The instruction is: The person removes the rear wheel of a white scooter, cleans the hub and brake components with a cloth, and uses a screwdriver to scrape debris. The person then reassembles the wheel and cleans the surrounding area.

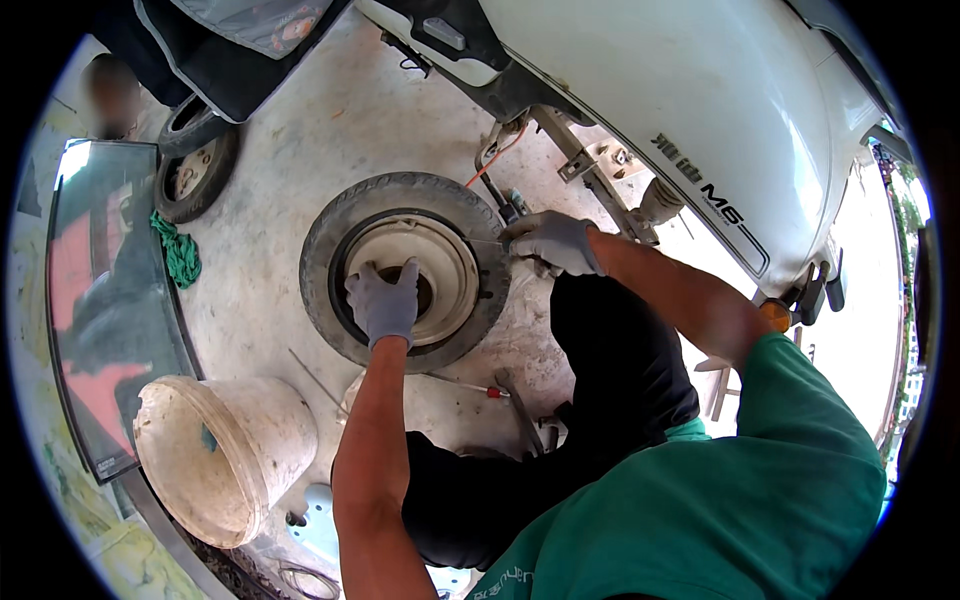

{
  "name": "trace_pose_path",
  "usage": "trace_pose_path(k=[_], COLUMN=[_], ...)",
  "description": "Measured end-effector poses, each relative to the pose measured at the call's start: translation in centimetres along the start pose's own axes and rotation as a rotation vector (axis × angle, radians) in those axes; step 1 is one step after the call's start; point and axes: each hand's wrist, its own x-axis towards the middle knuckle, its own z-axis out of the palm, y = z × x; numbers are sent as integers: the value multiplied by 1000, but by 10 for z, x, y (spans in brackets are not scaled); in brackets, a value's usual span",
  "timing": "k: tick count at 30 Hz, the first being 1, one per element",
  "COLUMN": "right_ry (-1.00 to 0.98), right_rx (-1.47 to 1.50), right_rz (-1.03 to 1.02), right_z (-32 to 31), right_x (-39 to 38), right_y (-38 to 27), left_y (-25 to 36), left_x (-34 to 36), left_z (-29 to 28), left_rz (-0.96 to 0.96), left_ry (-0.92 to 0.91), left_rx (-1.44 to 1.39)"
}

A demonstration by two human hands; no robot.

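A tyre on a pale metal rim (330,290) lies flat on the concrete floor in front of me. My left hand (385,300), in a grey glove, rests on the rim by its centre hole (422,287), fingers apart. My right hand (550,240), also gloved, is closed at the tyre's right edge on a thin metal rod (484,241) that reaches over the sidewall. Its fingertips are partly hidden. Under the tyre's lower edge lies a thin tool with a red part (494,393).
A white vehicle body and frame (660,80) stand upper right. At left are a dirty bucket (270,450), a glass panel (100,280), a green cloth (180,255) and stacked wheels (190,175). A blurred person's head (110,90) shows upper left. Tools (522,420) lie by my legs.
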Motion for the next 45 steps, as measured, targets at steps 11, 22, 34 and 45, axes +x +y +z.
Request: trace_pose_path(k=[11,22,34,45], right_ry=[312,-346,618,376], right_rx=[-272,1003,289,236], right_rz=[-128,391,-148,-69], right_z=[46,55,206,165], right_x=[21,49,88,56], right_y=[16,-11,54,56], left_y=[-1,-24,-19,-2], left_x=[2,16,12,3], left_z=[7,8,7,8], left_rz=[3,-1,19,-44], left_ry=[-8,10,37,26], left_rx=[54,-89,-78,-33])
